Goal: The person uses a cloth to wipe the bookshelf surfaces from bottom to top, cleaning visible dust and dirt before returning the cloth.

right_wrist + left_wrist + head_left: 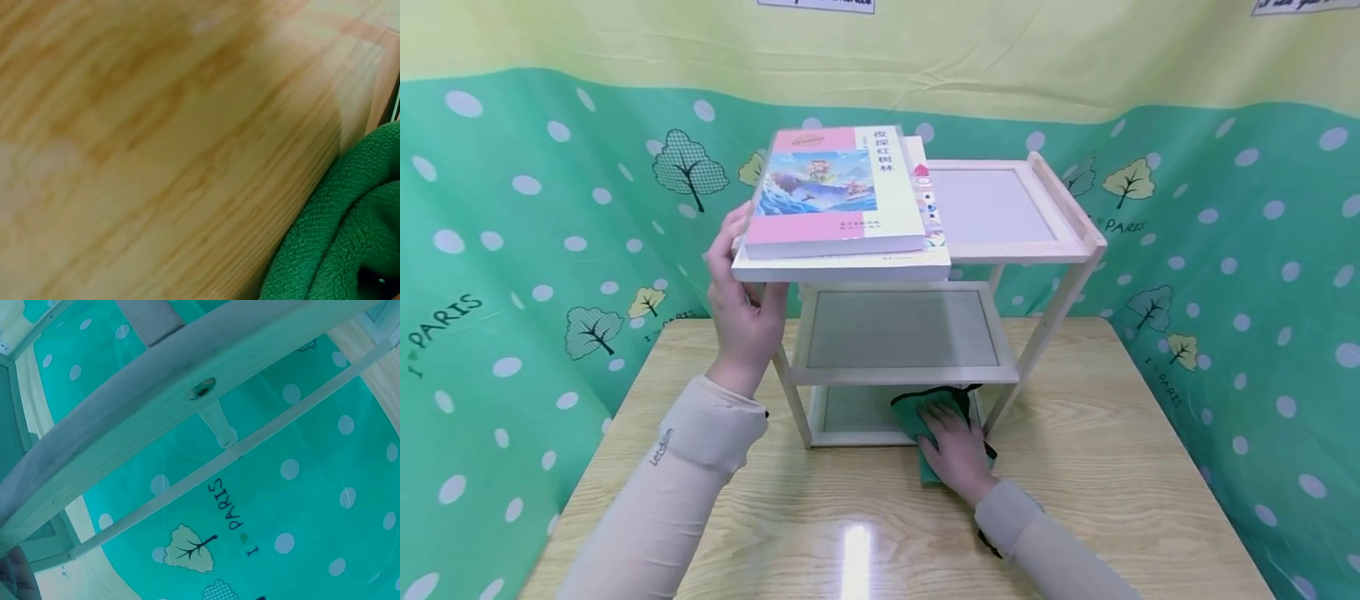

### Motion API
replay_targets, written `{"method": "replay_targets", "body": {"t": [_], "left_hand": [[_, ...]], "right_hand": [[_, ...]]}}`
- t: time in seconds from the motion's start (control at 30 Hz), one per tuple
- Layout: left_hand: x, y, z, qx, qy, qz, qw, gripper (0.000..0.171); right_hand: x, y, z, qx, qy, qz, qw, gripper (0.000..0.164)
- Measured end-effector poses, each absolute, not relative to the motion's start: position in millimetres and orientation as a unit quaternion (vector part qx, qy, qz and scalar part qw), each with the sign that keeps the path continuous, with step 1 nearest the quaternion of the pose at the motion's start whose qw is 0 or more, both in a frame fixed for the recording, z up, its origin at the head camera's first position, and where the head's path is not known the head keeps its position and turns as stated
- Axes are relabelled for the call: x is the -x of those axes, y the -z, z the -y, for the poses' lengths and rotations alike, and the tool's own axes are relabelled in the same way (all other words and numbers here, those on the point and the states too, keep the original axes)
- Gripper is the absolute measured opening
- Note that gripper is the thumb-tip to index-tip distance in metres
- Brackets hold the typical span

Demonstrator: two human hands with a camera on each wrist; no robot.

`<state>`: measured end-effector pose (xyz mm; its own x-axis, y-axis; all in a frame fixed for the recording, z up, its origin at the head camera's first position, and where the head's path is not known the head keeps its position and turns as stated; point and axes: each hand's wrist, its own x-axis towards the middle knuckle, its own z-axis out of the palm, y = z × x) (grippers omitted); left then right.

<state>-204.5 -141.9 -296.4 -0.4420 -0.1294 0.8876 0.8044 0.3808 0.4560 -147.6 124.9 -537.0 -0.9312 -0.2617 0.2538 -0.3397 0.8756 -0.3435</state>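
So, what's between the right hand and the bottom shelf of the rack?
A green cloth with dark edging: in the head view, the right hand rests on it, and part of it lies over the bottom shelf.

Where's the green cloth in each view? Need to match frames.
Head: green cloth, below centre, under the right hand.
Left wrist: not visible.
Right wrist: bottom-right corner.
Shared landmark: wood-grain tabletop, lower part of head, most of right wrist, sliver at left wrist's right edge.
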Motion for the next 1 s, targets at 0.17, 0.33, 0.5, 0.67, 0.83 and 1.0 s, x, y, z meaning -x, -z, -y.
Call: {"method": "replay_targets", "body": {"t": [0.17, 0.33, 0.5, 0.67, 0.83, 1.0], "left_hand": [[205, 296, 141, 0.246, 0.503, 0.682, 0.471, 0.076], [205, 297, 141, 0.241, 0.499, 0.683, 0.475, 0.076], [205, 297, 141, 0.240, 0.500, 0.684, 0.474, 0.075], [206, 297, 140, 0.237, 0.500, 0.683, 0.476, 0.076], [205, 297, 140, 0.231, 0.495, 0.687, 0.479, 0.075], [205, 297, 140, 0.229, 0.496, 0.689, 0.477, 0.076]], "right_hand": [[148, 539, -121, -0.165, -0.195, 0.962, 0.092, 0.043], [148, 539, -115, -0.181, -0.188, 0.961, 0.093, 0.043], [149, 539, -109, -0.194, -0.177, 0.959, 0.109, 0.043], [150, 539, -105, -0.201, -0.178, 0.957, 0.114, 0.043], [150, 539, -101, -0.203, -0.185, 0.956, 0.100, 0.044], [152, 539, -97, -0.204, -0.192, 0.956, 0.089, 0.044]]}}
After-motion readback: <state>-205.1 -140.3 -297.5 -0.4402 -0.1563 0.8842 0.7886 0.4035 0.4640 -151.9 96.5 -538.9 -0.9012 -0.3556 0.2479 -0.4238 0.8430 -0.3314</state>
